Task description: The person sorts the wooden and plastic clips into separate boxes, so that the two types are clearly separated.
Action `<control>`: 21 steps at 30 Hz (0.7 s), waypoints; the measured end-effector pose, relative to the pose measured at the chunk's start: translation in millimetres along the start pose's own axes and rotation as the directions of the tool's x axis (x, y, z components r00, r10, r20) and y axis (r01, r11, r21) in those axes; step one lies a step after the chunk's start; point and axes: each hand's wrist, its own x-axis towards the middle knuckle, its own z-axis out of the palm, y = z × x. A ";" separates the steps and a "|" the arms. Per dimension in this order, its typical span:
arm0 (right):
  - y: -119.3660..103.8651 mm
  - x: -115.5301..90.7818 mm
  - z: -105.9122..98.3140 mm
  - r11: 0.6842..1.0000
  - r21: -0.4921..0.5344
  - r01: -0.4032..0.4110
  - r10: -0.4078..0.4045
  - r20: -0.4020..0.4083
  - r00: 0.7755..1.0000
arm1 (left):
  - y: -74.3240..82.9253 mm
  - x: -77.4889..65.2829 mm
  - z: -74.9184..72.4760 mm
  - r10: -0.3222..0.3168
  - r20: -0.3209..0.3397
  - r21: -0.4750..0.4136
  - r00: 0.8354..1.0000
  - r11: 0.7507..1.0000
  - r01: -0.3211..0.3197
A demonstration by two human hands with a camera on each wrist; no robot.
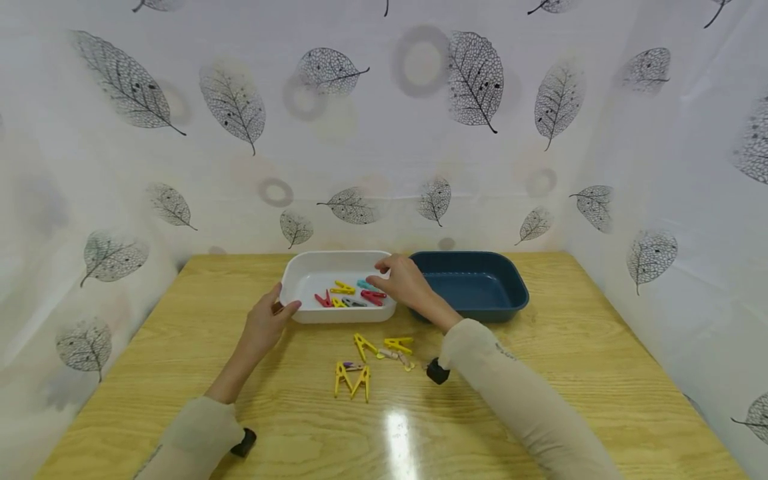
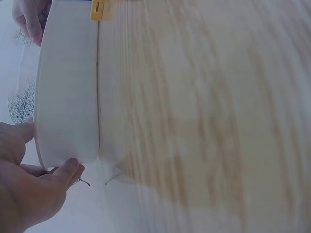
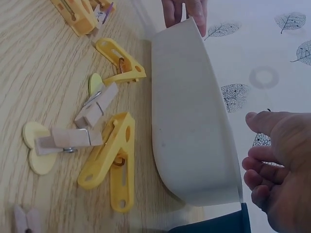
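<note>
My left hand (image 1: 268, 315) grips the left front corner of a white plastic tub (image 1: 345, 315), thumb at the front and fingers along the side. In the left wrist view, the left hand (image 2: 36, 179) is on the tub's end. Over the tub's right side hovers my right hand (image 1: 403, 283); the right wrist view shows its fingers (image 3: 265, 154) loosely bent and nothing between them. Inside the tub lie yellow clothespins (image 1: 343, 288), red clothespins (image 1: 373, 297), a grey clothespin (image 1: 354, 303) and a light blue one (image 1: 367, 285), partly near the right hand.
A dark blue tub (image 1: 474, 315) stands right beside the white one. On the wooden table (image 1: 288, 413), in front of the tubs, lie several yellow clothespins (image 3: 121, 160) and small wooden clothespins (image 3: 73, 138), some with yellow decorations. A leaf-print curtain (image 1: 372, 153) hangs behind.
</note>
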 end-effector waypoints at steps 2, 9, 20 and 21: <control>1.4 -0.5 -0.1 1.000 0.005 0.006 -0.006 0.004 1.000 | 0.9 -0.3 -0.2 0.000 0.002 0.000 1.000 1.000 0.000; 0.9 -4.5 -2.7 0.999 -0.010 0.036 -0.036 0.018 0.999 | 2.1 0.2 0.1 0.002 0.002 0.003 1.000 1.000 -0.002; -1.7 -19.7 -9.8 0.995 0.021 0.101 -0.101 -0.020 0.995 | 3.2 -0.4 0.2 -0.016 0.004 -0.001 1.000 1.000 0.016; -2.3 -21.6 -10.8 0.994 0.022 0.107 -0.106 -0.027 0.994 | 3.5 -0.5 0.2 -0.015 0.005 0.003 1.000 1.000 0.015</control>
